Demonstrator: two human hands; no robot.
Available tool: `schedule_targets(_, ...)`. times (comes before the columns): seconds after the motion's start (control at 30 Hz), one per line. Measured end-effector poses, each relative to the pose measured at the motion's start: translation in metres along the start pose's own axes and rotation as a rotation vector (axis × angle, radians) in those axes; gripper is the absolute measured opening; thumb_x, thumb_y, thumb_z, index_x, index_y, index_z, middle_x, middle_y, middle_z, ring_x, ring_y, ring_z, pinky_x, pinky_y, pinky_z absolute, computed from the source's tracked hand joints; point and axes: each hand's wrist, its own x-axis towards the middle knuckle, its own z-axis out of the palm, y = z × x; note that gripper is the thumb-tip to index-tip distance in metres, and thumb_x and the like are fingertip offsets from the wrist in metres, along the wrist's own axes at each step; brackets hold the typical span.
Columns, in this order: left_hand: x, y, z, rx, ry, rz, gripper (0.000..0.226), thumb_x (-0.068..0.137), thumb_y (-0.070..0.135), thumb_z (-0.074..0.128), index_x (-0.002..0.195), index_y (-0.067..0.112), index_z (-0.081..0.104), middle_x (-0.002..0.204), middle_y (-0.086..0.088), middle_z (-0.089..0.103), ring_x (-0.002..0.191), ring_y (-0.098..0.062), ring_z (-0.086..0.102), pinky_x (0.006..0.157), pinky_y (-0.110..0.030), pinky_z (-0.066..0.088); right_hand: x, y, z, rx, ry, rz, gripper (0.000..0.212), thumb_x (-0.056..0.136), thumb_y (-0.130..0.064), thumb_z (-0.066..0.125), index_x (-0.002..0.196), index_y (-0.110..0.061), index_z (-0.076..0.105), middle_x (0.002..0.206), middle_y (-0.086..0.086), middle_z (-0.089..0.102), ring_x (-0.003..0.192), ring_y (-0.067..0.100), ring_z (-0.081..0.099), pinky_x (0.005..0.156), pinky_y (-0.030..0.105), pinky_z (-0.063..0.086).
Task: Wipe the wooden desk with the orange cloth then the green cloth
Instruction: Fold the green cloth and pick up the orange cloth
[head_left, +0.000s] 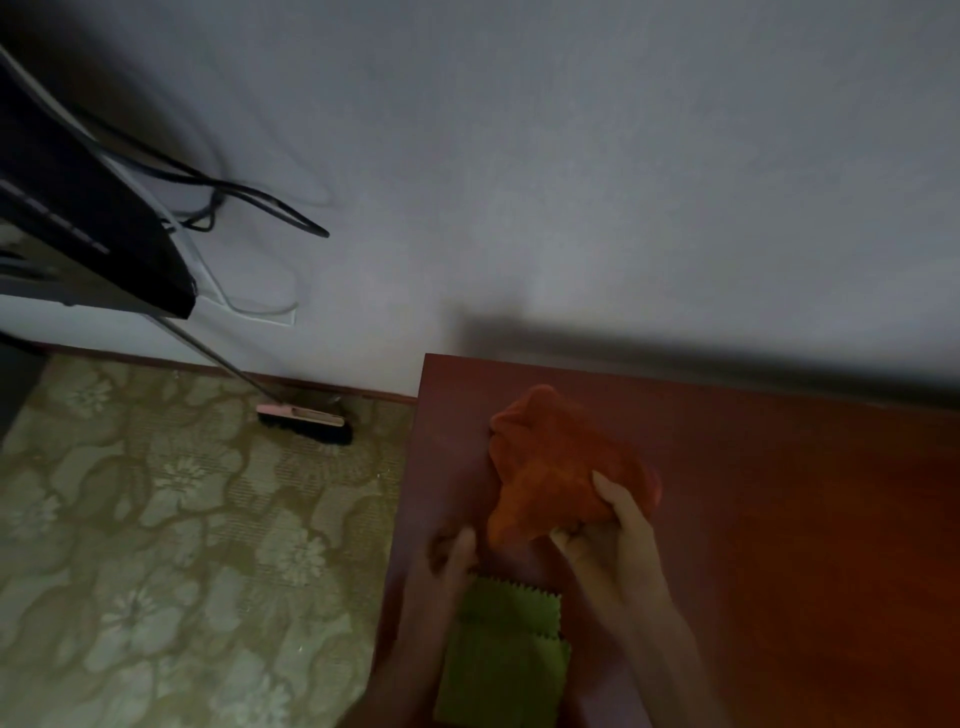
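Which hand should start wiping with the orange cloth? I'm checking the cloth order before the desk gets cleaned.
The right hand: it already grips the bunched orange cloth on the wooden desk. The left hand is blurred beside the folded green cloth, holding neither.

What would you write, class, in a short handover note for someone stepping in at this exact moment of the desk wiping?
Right hand: grips the bunched orange fabric cloth, which sits near the left end of the reddish-brown wooden desk.
Left hand: beside the orange cloth at the desk's left edge; blurred, so its grip cannot be told.
The folded green cloth with zigzag edges lies flat on the desk at the near edge, between the forearms.
Done: orange cloth in hand, on the desk.
Left: wipe with the orange cloth, then with the green cloth.
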Motion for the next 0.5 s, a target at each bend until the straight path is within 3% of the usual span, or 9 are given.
schedule_targets(0.03,0.008,-0.004,-0.013,-0.154,0.273,-0.123,0.105,0.044,0.079,0.083,0.125,0.015,0.063,0.119,-0.017,0.07,0.113,-0.032,0.067,0.091,-0.034,0.055,0.0,0.003,0.002,0.018,-0.026,0.019,0.04,0.083,-0.014,0.058,0.122,-0.002,0.06,0.117,0.016,0.071,0.093,0.024,0.074,0.078,0.036,0.061)
schedule_targets(0.07,0.007,-0.013,-0.021,-0.325,0.208,-0.159,0.122,0.04,0.078,0.084,0.136,0.008,0.055,0.13,-0.022,0.064,0.119,-0.035,0.063,0.091,-0.043,0.056,-0.001,0.008,0.006,0.021,-0.063,0.036,0.044,0.083,-0.014,0.058,0.125,-0.003,0.058,0.12,0.017,0.07,0.095,0.025,0.073,0.079,0.036,0.061)
schedule_targets(0.1,0.015,0.002,-0.021,-0.447,0.183,-0.158,0.124,0.043,0.072,0.087,0.141,0.005,0.05,0.138,-0.024,0.058,0.125,-0.038,0.058,0.092,-0.048,0.056,0.0,0.011,0.007,0.022,-0.087,0.053,0.045,0.082,-0.013,0.059,0.126,-0.003,0.057,0.121,0.017,0.069,0.097,0.026,0.073,0.079,0.037,0.061)
schedule_targets(0.23,0.064,0.038,-0.033,-0.41,0.153,-0.097,0.108,0.05,0.058,0.092,0.14,0.013,0.054,0.141,-0.019,0.057,0.129,-0.038,0.055,0.1,-0.053,0.051,0.018,0.022,0.012,-0.014,-0.082,0.118,0.042,0.082,-0.009,0.06,0.124,-0.004,0.058,0.12,0.015,0.07,0.1,0.026,0.072,0.076,0.035,0.062)
schedule_targets(0.3,0.077,0.043,-0.044,-0.32,0.273,-0.015,0.104,0.044,0.051,0.097,0.135,0.017,0.059,0.134,-0.017,0.063,0.123,-0.036,0.061,0.099,-0.054,0.052,0.033,0.026,0.009,-0.028,-0.046,0.107,0.05,0.078,-0.008,0.063,0.128,-0.007,0.057,0.124,0.012,0.069,0.105,0.025,0.07,0.076,0.035,0.061)
schedule_targets(0.4,0.092,0.054,-0.063,-0.121,0.392,0.112,0.082,0.049,0.034,0.096,0.124,0.025,0.063,0.121,-0.007,0.072,0.115,-0.032,0.066,0.086,-0.043,0.059,0.063,0.037,0.002,-0.056,0.014,0.059,0.061,0.07,-0.007,0.068,0.13,-0.01,0.057,0.123,0.008,0.069,0.106,0.021,0.069,0.084,0.035,0.057)
schedule_targets(0.5,0.107,0.062,-0.08,0.116,0.4,0.209,0.072,0.057,0.03,0.09,0.123,0.035,0.062,0.123,0.0,0.071,0.116,-0.021,0.066,0.093,-0.039,0.056,0.09,0.049,-0.006,-0.128,0.053,-0.004,0.063,0.072,0.0,0.071,0.132,-0.01,0.056,0.121,0.006,0.07,0.107,0.02,0.069,0.08,0.032,0.058)
